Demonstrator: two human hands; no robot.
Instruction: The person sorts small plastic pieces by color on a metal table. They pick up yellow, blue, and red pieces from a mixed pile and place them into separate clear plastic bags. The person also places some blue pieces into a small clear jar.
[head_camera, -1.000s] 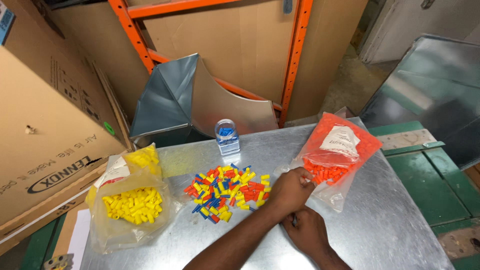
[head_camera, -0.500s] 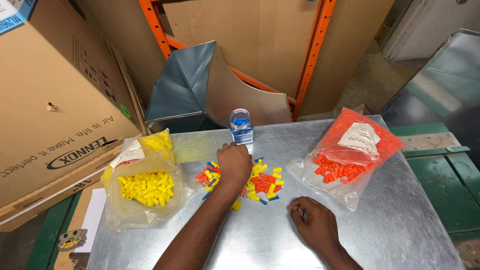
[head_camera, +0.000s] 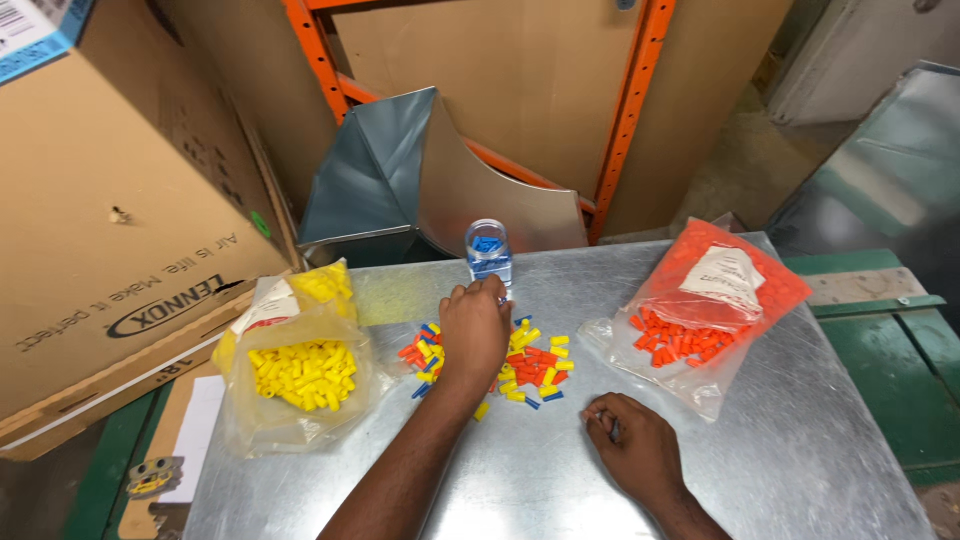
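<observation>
A pile of small yellow, red and blue plastic connectors (head_camera: 535, 365) lies in the middle of the metal table (head_camera: 800, 460). My left hand (head_camera: 475, 325) reaches over the pile, palm down. Its fingertips are at the base of a small clear jar (head_camera: 488, 250) holding blue pieces, and a small blue connector shows pinched at them. My right hand (head_camera: 630, 445) rests on the table nearer to me, right of the pile. Its fingers are curled in; whether anything is inside I cannot tell.
A clear bag of yellow connectors (head_camera: 295, 375) lies at the left. A bag of orange connectors (head_camera: 700, 310) lies at the right. Behind the table stand a bent sheet-metal duct piece (head_camera: 400, 170), orange rack posts (head_camera: 625, 110) and a large cardboard box (head_camera: 110, 210).
My left hand left my right hand, crossed the pile and now reaches the jar's base. My right hand stayed low on the table. The view tilted slightly.
</observation>
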